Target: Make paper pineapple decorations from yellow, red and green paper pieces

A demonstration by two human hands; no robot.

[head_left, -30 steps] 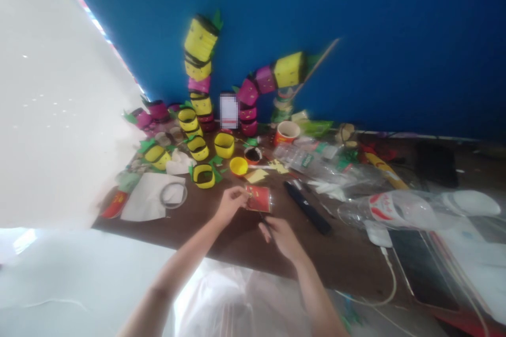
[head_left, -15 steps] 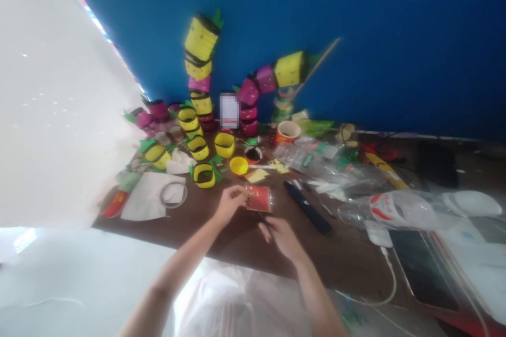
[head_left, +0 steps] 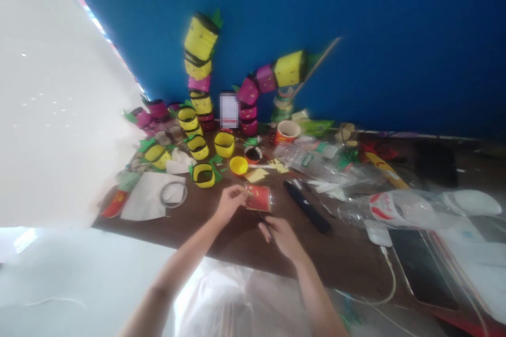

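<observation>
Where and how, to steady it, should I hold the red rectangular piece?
Probably the right edge of the red piece, from the right: it looks free; the left hand pinches the left edge, the right hand holds a slim dark tool below.

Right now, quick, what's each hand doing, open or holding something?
Left hand: closed, pinching the left edge of the red piece.
Right hand: closed around a slim dark tool; its exact type can't be told.

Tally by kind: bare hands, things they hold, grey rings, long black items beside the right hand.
Hands: 2, left hand and right hand
Held things: 2, red piece and slim dark tool
Grey ring: 1
Long black item: 1
Total: 6
</observation>
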